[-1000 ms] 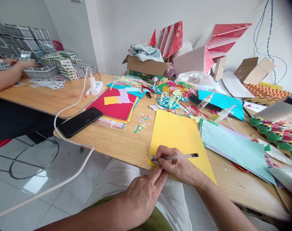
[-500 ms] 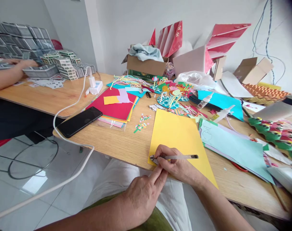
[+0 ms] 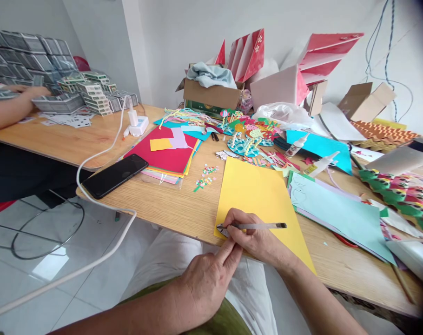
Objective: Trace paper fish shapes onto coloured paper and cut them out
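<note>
My right hand (image 3: pixel 248 231) is closed around a slim pen (image 3: pixel 267 226), whose dark end points right. Its tip side is hidden by the fingers, low on a sheet of yellow paper (image 3: pixel 256 190). Just left of those fingers lies a small black-and-white paper cutout (image 3: pixel 222 230), partly covered, on the yellow sheet's near left corner. My left hand (image 3: pixel 206 284) reaches in from below with fingers stretched out. Its fingertips meet the underside of my right hand at the table edge and are partly hidden.
A black phone (image 3: pixel 115 177) and a white cable (image 3: pixel 107 251) lie left. Behind are stacked coloured sheets (image 3: pixel 162 160), paper cutouts (image 3: pixel 255 132) and glue bottles (image 3: pixel 321 164). Light blue paper (image 3: pixel 337 214) is at right. Another person's arm (image 3: pixel 9 109) rests among card boxes (image 3: pixel 93 93).
Both hands stay in nearly the same place. The pen's rear end has dipped very slightly, and the view has shifted a touch.
</note>
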A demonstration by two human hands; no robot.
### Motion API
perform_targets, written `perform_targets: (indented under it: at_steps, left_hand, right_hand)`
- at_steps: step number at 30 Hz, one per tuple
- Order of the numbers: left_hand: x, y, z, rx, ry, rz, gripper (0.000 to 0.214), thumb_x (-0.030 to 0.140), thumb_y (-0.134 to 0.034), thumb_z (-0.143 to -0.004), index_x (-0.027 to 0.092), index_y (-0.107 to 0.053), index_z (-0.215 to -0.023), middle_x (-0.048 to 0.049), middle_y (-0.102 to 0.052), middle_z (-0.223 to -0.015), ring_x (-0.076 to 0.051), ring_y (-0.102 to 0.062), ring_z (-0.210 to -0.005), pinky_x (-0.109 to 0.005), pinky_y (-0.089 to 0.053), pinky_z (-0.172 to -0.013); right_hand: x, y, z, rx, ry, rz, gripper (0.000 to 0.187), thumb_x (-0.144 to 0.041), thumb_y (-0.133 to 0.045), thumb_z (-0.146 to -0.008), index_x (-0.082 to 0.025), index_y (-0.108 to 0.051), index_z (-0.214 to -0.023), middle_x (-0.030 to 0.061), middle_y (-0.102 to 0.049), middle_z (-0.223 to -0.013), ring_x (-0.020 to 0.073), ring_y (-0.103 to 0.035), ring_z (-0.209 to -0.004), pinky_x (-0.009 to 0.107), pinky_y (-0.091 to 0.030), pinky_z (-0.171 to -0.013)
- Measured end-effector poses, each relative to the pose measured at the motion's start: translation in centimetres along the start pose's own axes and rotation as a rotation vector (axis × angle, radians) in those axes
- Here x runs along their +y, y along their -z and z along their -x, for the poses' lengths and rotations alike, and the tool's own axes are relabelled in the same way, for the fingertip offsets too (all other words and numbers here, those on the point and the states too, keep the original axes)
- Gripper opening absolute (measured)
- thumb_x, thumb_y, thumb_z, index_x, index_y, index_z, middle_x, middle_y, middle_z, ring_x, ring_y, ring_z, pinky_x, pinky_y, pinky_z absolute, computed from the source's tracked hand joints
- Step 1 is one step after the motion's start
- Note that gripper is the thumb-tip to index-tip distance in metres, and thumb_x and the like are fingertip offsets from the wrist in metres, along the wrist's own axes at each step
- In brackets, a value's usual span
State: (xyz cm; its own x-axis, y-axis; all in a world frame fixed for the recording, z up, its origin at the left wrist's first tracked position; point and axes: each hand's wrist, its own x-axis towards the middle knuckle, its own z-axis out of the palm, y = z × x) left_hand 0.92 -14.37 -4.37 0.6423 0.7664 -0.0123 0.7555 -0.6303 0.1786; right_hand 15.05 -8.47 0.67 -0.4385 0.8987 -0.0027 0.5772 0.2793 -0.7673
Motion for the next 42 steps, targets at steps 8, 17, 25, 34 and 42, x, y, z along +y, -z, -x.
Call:
perform_targets:
  at_steps: [8, 17, 25, 34, 42]
  left_hand:
    - [-0.15, 0.14, -0.05, -0.006, 0.000, 0.039, 0.074, 0.009, -0.037, -0.079, 0.022, 0.003, -0.140, -0.0119, -0.022, -0.144, -0.011, -0.060, -0.064, -0.024, -0.048, -0.053]
    - [-0.06, 0.15, 0.00, -0.001, 0.009, 0.012, 0.075, 0.009, -0.038, -0.078, 0.022, 0.002, -0.140, -0.0123, -0.023, -0.144, -0.011, -0.060, -0.059, -0.025, -0.047, -0.048]
    - [-0.11, 0.17, -0.07, -0.009, -0.010, 0.023, 0.074, 0.008, -0.037, -0.078, 0.020, 0.000, -0.140, -0.0131, -0.022, -0.144, -0.011, -0.060, -0.061, -0.024, -0.048, -0.050]
    - [-0.10, 0.17, -0.07, -0.010, -0.011, 0.019, 0.074, 0.008, -0.038, -0.078, 0.020, 0.000, -0.140, -0.0139, -0.023, -0.143, -0.011, -0.059, -0.060, -0.025, -0.048, -0.051]
    - [-0.17, 0.15, -0.14, -0.009, -0.006, 0.043, 0.075, 0.008, -0.037, -0.077, 0.019, 0.000, -0.140, -0.0129, -0.021, -0.144, -0.012, -0.060, -0.061, -0.026, -0.049, -0.051]
  right_hand:
    - [0.12, -0.03, -0.08, 0.002, 0.000, -0.002, 0.011, -0.012, -0.042, -0.072, -0.019, -0.049, -0.071, -0.0021, -0.057, -0.063, 0.0106, -0.048, -0.056, 0.020, -0.036, -0.050]
    - [-0.04, 0.19, -0.10, 0.001, -0.001, -0.013, 0.012, -0.009, -0.041, -0.069, -0.019, -0.049, -0.070, -0.0022, -0.057, -0.063, 0.0102, -0.048, -0.056, 0.020, -0.037, -0.051]
    - [0.22, 0.09, -0.07, -0.001, -0.003, 0.006, 0.011, -0.012, -0.042, -0.072, -0.019, -0.050, -0.070, -0.0022, -0.056, -0.064, 0.0107, -0.048, -0.058, 0.020, -0.036, -0.051]
    - [-0.13, -0.12, -0.03, 0.024, -0.011, -0.013, 0.011, -0.012, -0.042, -0.071, -0.020, -0.049, -0.069, -0.0026, -0.055, -0.061, 0.0107, -0.047, -0.056, 0.021, -0.036, -0.050]
    - [0.04, -0.16, 0.01, 0.027, -0.010, -0.022, 0.011, -0.011, -0.042, -0.071, -0.019, -0.049, -0.070, -0.0033, -0.054, -0.060, 0.0104, -0.046, -0.055, 0.020, -0.035, -0.049]
